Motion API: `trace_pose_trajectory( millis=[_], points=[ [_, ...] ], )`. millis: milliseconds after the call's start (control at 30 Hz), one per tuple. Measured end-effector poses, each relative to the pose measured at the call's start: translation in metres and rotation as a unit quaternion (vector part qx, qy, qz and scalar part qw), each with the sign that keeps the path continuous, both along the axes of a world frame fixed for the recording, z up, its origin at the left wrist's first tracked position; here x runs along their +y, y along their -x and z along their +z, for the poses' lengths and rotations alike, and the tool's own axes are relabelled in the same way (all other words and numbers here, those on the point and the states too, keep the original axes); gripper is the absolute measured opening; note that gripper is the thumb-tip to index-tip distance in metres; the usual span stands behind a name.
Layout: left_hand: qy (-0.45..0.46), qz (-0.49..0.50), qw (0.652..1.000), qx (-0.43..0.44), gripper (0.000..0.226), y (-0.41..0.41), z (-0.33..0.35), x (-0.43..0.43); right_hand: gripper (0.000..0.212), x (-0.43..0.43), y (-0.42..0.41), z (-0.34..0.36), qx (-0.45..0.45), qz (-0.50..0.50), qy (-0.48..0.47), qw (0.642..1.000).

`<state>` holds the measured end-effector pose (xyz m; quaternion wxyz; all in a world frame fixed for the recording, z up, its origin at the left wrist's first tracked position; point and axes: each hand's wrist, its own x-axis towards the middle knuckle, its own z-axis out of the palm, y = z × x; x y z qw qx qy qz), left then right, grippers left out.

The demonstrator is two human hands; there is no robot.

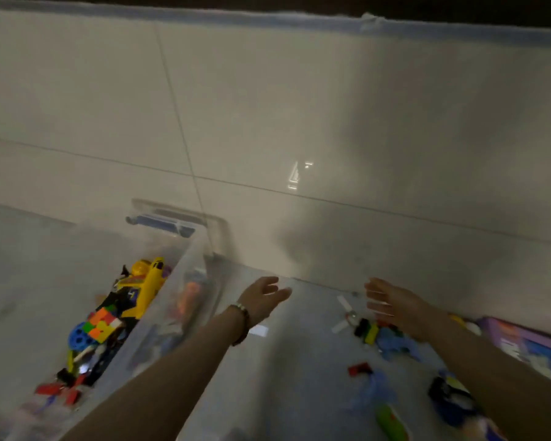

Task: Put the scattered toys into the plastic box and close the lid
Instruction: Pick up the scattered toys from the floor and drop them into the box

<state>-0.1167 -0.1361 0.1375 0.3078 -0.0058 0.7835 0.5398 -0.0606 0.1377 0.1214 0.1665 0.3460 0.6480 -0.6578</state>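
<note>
At the left the clear plastic box (172, 300) stands open on the pale tiled floor (268, 122). It already holds a yellow toy plane (148, 286), a multi-coloured puzzle cube (104, 324) and red pieces (56, 391). Near its wall the left hand (263, 299) hovers empty, fingers loosely spread. The right hand (392, 303) is spread and empty too. Around it lie scattered black-and-yellow bricks (368, 331), a small red brick (358, 369) and a green piece (390, 418). I judge it roughly half done. The lid is not on, and I cannot tell where it lies.

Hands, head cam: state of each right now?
Left hand: open, fingers extended, holding nothing.
Right hand: open, fingers extended, holding nothing.
</note>
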Motion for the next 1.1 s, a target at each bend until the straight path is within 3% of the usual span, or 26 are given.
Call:
trace_pose_trajectory(
  millis=[167,333,433,567,733,900,967,1100],
  points=[
    [0.049,-0.055,0.997,-0.034,0.056,0.000,-0.061,0.066,0.049,0.064,-0.024,-0.048,-0.033,-0.052,-0.033,0.998],
    [0.050,-0.068,0.995,-0.055,0.045,0.003,-0.118,0.117,0.032,0.087,-0.038,-0.099,-0.054,-0.019,-0.013,0.998],
    [0.057,-0.065,0.996,-0.024,0.036,0.005,-0.149,0.143,0.026,0.091,-0.036,-0.126,-0.040,-0.079,-0.003,0.996],
    [0.083,-0.045,0.995,0.028,0.031,0.005,-0.174,0.164,0.039,0.092,-0.039,-0.138,0.001,-0.050,-0.014,0.999],
    [0.184,-0.110,0.974,0.077,0.036,0.004,-0.200,0.174,0.015,0.102,-0.044,-0.129,0.035,-0.004,-0.065,0.997],
    [0.263,-0.171,0.944,0.105,0.025,-0.004,-0.213,0.177,0.021,0.119,-0.059,-0.135,0.028,-0.105,-0.096,0.989],
    [0.273,-0.187,0.936,0.119,0.014,-0.006,-0.212,0.178,0.031,0.120,-0.064,-0.145,-0.008,-0.099,-0.128,0.987],
    [0.282,-0.224,0.919,0.161,0.013,-0.011,-0.213,0.173,0.046,0.118,-0.073,-0.164,-0.023,-0.067,-0.169,0.983]
  ],
)
